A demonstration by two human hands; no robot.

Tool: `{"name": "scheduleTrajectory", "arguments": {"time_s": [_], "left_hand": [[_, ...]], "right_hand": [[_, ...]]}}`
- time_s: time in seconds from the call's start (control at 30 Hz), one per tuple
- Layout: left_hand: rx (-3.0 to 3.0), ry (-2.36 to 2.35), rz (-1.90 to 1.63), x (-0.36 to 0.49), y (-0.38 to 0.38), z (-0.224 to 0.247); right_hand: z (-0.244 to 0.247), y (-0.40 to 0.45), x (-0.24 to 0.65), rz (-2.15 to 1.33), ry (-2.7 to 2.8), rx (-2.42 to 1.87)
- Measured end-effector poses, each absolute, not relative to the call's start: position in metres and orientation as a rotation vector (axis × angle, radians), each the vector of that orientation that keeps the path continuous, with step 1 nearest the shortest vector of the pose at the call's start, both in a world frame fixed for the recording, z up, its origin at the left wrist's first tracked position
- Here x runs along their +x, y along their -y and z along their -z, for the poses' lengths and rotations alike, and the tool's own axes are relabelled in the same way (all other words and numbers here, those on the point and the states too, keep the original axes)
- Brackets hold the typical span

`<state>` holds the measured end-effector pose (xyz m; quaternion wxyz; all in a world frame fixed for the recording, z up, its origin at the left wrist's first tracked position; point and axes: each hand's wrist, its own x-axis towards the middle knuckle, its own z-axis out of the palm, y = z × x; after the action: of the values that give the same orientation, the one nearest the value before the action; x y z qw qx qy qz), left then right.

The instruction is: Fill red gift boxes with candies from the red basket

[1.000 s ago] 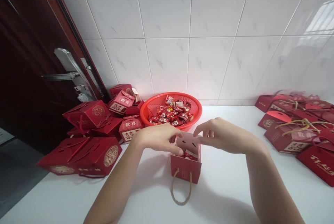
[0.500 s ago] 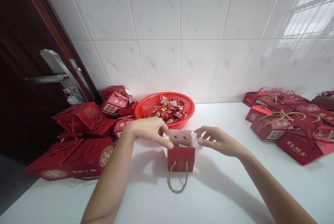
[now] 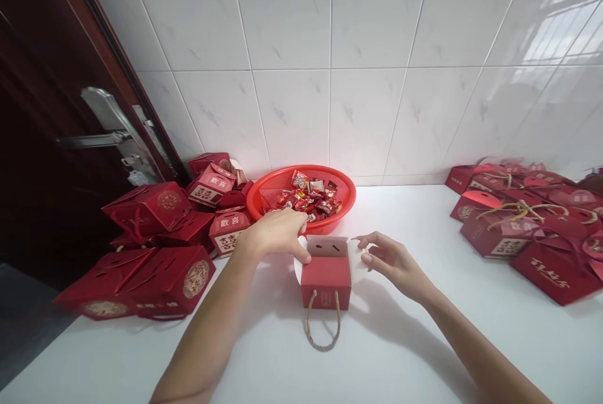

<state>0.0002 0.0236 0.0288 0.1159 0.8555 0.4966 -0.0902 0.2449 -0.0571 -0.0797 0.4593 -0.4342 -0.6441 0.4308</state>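
Observation:
A small red paper gift box (image 3: 326,288) stands upright on the white table in front of me, its twisted rope handle hanging forward onto the tabletop. Its red front panel leans back over the opening, while the rear panel with slots stands up behind. White side flaps splay out left and right. My left hand (image 3: 277,235) is closed on the left flap, thumb at its front edge and the other fingers partly hidden. At the right flap (image 3: 357,261), my right hand (image 3: 391,261) pinches the edge between thumb and curled fingers.
Behind the box sits a red plastic basket (image 3: 348,193) of wrapped candies (image 3: 306,200). Several closed red boxes (image 3: 169,284) are piled at left beside a dark door (image 3: 42,77). More red boxes (image 3: 499,234) stand at right. A tiled wall (image 3: 362,115) borders the table.
The front panel of the gift box has tipped back over the opening, covering the inside. Both hands stay at the side flaps. The whole view has shifted slightly.

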Motion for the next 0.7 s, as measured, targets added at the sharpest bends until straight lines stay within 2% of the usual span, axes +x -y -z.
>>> {"name": "scheduleTrajectory", "arguments": {"time_s": [0.37,0.6,0.7], "left_hand": [[2.478,-1.234,0.319,0.01,-0.017,-0.021],[2.496,-1.115,0.302,0.013,-0.014,-0.021],[2.502,-1.027,0.296,0.013,-0.016,-0.022]], "right_hand": [[0.091,0.061,0.234,-0.978,1.602,-1.02],[0.097,0.065,0.224,-0.77,1.768,-1.118],[0.101,0.066,0.22,-0.783,1.794,-1.147]]}}
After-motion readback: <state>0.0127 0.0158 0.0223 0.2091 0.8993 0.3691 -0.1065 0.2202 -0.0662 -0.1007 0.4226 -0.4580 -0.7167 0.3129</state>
